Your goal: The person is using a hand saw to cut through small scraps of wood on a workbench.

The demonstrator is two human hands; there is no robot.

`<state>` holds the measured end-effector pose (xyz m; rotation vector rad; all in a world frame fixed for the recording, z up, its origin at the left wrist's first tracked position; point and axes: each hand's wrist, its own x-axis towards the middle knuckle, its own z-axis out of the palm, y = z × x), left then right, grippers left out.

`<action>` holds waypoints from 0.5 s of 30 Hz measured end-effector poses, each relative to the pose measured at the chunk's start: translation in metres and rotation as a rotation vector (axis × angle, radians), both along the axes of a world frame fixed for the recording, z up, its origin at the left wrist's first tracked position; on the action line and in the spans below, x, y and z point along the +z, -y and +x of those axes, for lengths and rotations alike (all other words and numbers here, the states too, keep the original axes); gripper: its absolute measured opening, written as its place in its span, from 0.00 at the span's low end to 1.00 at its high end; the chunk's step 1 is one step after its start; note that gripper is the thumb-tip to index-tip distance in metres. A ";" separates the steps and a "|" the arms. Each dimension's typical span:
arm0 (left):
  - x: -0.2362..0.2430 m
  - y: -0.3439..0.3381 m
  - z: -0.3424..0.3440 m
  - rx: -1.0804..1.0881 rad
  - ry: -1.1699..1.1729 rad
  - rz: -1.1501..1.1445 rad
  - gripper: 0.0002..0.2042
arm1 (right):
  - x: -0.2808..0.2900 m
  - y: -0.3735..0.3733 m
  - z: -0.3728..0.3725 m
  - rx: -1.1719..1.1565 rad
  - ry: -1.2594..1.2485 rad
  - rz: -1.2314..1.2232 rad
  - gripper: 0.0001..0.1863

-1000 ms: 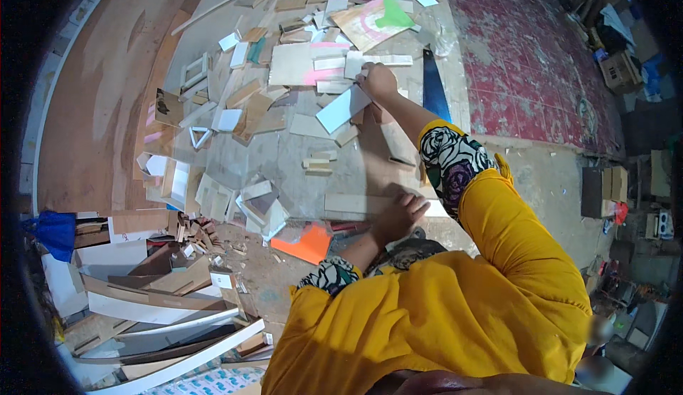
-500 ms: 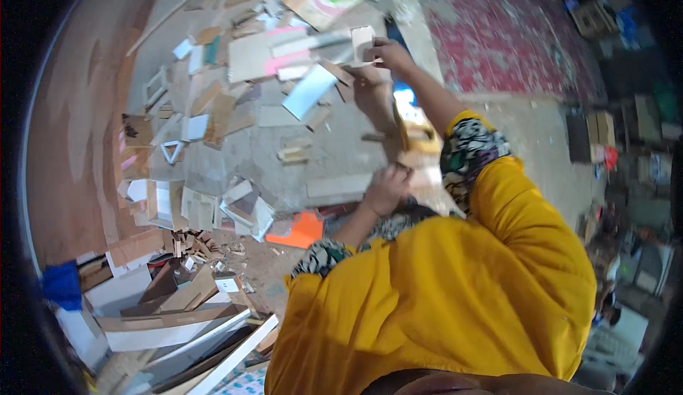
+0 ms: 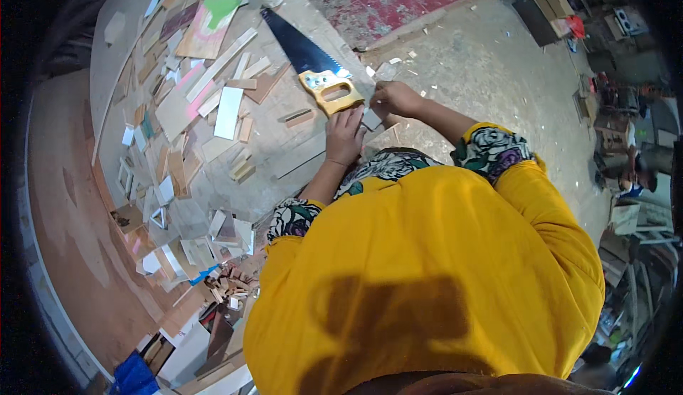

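Near the surface's near right corner, a pale block lies between the left hand and right hand, partly hidden. Both hands' fingers bend down close to it; whether either grips it, I cannot tell. The saw lies just beyond. A box stands past the right edge, contents unclear.

- The head camera looks steeply down from the person's head, wide and fisheye.
- The yellow shirt is near.
- The view takes in work surface, far left, and floor, far right.
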<state>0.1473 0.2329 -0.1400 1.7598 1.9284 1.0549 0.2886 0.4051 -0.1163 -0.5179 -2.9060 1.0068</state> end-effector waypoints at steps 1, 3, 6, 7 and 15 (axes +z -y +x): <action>0.000 0.000 -0.001 -0.024 -0.052 0.025 0.24 | -0.002 0.010 0.002 -0.127 -0.025 0.034 0.09; -0.002 0.000 -0.001 -0.030 -0.102 0.063 0.19 | 0.000 0.014 0.012 -0.228 -0.045 0.093 0.09; -0.005 0.001 -0.002 -0.014 -0.110 0.036 0.18 | 0.004 0.013 0.029 -0.356 0.000 0.101 0.17; -0.004 -0.001 -0.003 -0.019 -0.093 0.055 0.18 | 0.004 0.011 0.036 -0.301 -0.003 0.077 0.23; 0.009 -0.007 -0.007 -0.084 -0.032 -0.085 0.22 | 0.000 0.007 0.038 -0.180 0.053 -0.012 0.32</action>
